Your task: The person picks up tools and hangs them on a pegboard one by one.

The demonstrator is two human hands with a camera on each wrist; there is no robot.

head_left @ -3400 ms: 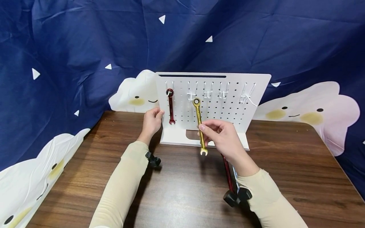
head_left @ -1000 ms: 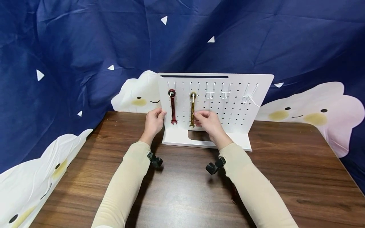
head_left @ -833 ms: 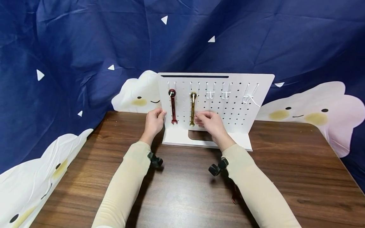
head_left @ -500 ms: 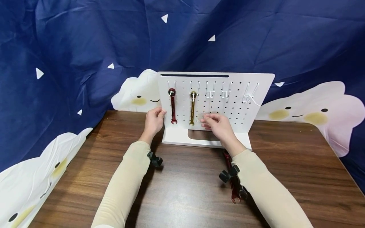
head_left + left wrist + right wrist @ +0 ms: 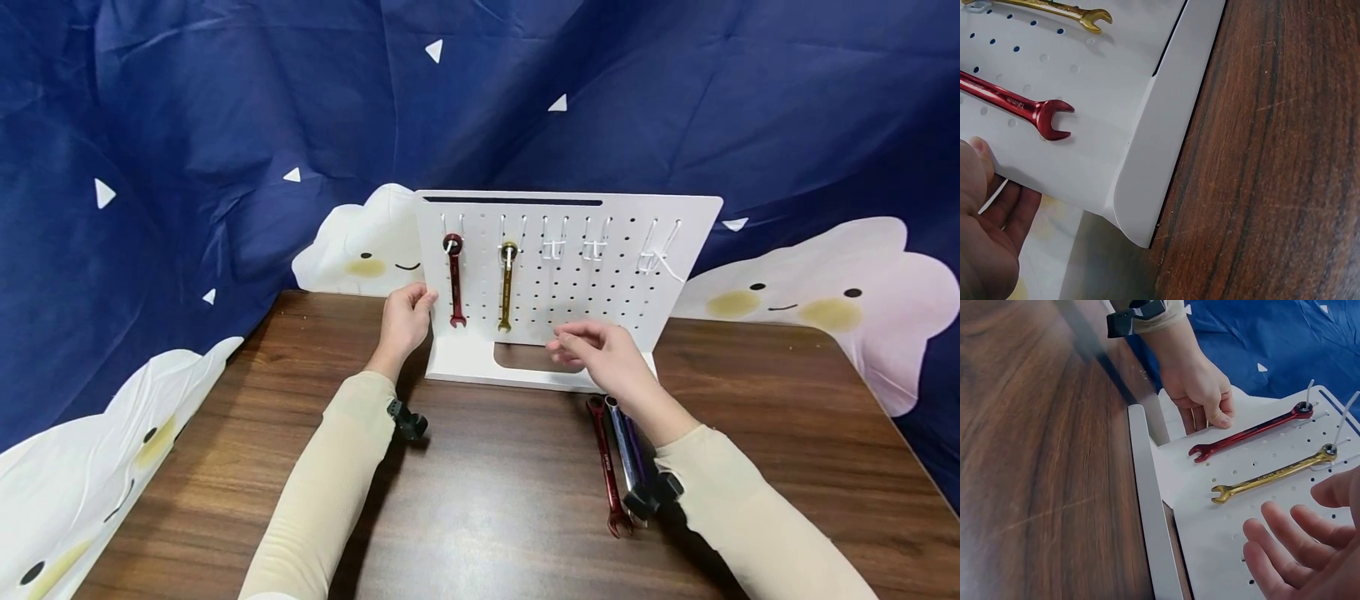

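A white pegboard stand (image 5: pixel 465 360) stands upright on the table. My left hand (image 5: pixel 405 323) grips its left edge, thumb on the front face and fingers behind, as the left wrist view shows. From the leftmost hook hangs a red ratcheting wrench (image 5: pixel 456 287); a gold ratcheting wrench (image 5: pixel 506 293) hangs on a hook to its right. Both have the ring end up and the open jaw down. My right hand (image 5: pixel 603 357) hovers before the board's lower right with loosely bent fingers, holding nothing. In the right wrist view, gold wrench and right fingers (image 5: pixel 1297 540) are apart.
On the table below my right hand lie another red wrench (image 5: pixel 606 467), a silver-blue wrench (image 5: pixel 621 437) and a purple one (image 5: pixel 637 450), partly hidden by the wrist camera. Several white hooks (image 5: pixel 553 242) stick out of the board. A blue cloth (image 5: pixel 480 100) hangs behind.
My right hand brought the gold wrench to the board, hung it on the second hook and let go. It then moved right and down, uncovering the wrenches on the table. The left hand stayed.
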